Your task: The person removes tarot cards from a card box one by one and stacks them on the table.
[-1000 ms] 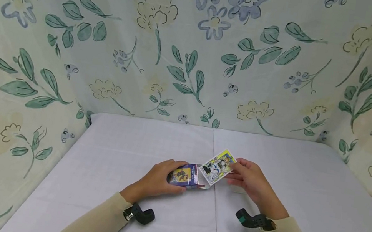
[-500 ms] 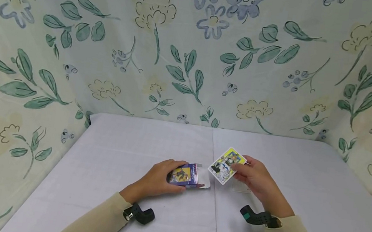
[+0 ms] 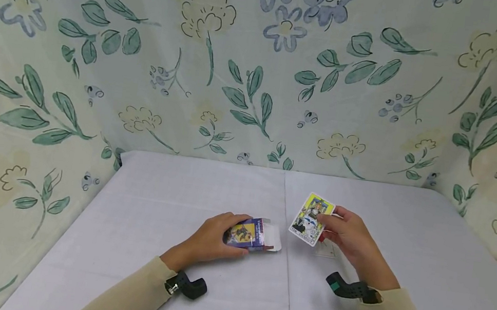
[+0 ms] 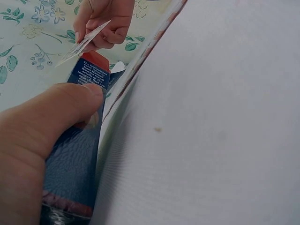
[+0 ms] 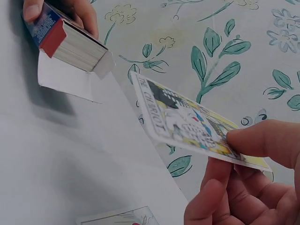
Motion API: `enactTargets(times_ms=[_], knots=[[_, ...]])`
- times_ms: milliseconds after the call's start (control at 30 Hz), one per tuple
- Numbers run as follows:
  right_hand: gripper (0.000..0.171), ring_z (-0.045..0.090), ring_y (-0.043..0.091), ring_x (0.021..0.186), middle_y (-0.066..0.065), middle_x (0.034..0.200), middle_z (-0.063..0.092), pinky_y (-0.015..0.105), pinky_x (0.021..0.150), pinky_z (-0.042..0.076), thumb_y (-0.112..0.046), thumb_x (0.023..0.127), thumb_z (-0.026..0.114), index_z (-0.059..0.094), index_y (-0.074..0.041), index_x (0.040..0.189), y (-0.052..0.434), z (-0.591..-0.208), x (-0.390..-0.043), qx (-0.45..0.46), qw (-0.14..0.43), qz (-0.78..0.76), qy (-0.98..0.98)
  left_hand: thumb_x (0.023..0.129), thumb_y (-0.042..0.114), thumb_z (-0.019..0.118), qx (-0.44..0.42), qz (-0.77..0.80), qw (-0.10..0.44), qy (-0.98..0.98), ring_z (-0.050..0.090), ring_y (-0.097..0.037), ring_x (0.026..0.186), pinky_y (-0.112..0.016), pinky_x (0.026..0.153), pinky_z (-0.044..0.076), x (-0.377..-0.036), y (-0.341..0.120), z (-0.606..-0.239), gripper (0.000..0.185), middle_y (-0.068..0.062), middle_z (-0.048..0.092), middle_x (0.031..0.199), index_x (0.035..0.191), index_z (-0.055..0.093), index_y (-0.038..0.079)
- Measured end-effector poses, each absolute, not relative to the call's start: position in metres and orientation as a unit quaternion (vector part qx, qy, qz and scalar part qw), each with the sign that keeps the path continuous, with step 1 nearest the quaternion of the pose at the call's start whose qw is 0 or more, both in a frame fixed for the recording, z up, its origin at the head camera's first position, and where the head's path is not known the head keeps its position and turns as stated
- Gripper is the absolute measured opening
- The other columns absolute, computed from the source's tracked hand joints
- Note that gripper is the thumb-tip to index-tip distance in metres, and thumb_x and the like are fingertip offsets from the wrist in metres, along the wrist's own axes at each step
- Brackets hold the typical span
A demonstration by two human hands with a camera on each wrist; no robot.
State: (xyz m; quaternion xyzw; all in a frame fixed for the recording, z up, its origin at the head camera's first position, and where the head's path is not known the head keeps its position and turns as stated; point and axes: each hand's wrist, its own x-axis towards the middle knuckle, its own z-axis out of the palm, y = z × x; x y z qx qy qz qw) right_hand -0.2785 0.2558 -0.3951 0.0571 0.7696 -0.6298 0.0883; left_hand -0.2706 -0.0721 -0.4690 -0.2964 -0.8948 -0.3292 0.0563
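My left hand (image 3: 212,238) grips a blue card box (image 3: 249,233) lying on the white table (image 3: 178,193), thumb on its side (image 4: 70,112). The box's flap (image 3: 271,240) hangs open and the deck's edges (image 5: 77,47) show inside. My right hand (image 3: 350,235) pinches one picture card (image 3: 311,218) between thumb and fingers, raised a little above the table, right of the box. The card (image 5: 187,124) reads "The Chariot". Another card (image 3: 326,248) lies flat on the table under the right hand.
A floral cloth (image 3: 258,73) walls the table at the back and on both sides. A seam (image 3: 286,242) runs down the middle of the table cover. Small black wrist cameras (image 3: 185,287) sit on both beige sleeves.
The right hand drew the card out of the box's mouth and carried it right and slightly up, turning it more upright. The left hand and the box stayed put.
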Motion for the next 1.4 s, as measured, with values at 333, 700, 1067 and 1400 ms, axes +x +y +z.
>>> enactTargets(times_ms=[333,700,1067,1400], knots=[[0.064,0.059,0.021,0.104,0.019,0.137,0.048,0.023,0.083,0.05,-0.033,0.091,0.067,0.042,-0.003,0.142,0.264,-0.395,-0.28,0.068,0.076,-0.623,0.776,0.076,0.061,0.072,-0.297,-0.329,0.057,-0.894,0.049,-0.007,0.087,-0.027,0.075,0.042,-0.271,-0.072,-0.469,0.076,0.012,0.055,0.104,0.141,0.047,0.031],[0.054,0.045,0.033,0.127,0.021,0.146,0.039,0.028,0.09,0.048,-0.027,0.098,0.056,0.042,0.0,0.142,0.271,-0.393,-0.281,0.093,0.091,-0.615,0.778,0.075,0.064,0.07,-0.292,-0.331,0.05,-0.896,0.049,-0.008,0.087,-0.027,0.074,0.042,-0.271,-0.072,-0.469,0.076,0.012,0.054,0.103,0.141,0.045,0.035],[0.052,0.047,0.034,0.124,0.023,0.144,0.041,0.038,0.098,0.044,-0.025,0.099,0.053,0.041,0.002,0.142,0.274,-0.395,-0.28,0.1,0.08,-0.589,0.798,0.075,0.06,0.073,-0.29,-0.33,0.046,-0.897,0.049,-0.008,0.087,-0.027,0.074,0.042,-0.271,-0.072,-0.468,0.076,0.012,0.054,0.103,0.142,0.045,0.034],[0.058,0.051,0.033,0.121,0.021,0.141,0.046,0.04,0.097,0.044,-0.028,0.095,0.061,0.041,-0.004,0.144,0.28,-0.395,-0.284,0.111,0.082,-0.575,0.807,0.075,0.062,0.071,-0.288,-0.329,0.044,-0.898,0.049,-0.007,0.088,-0.027,0.074,0.042,-0.271,-0.072,-0.468,0.077,0.012,0.054,0.103,0.142,0.045,0.034]])
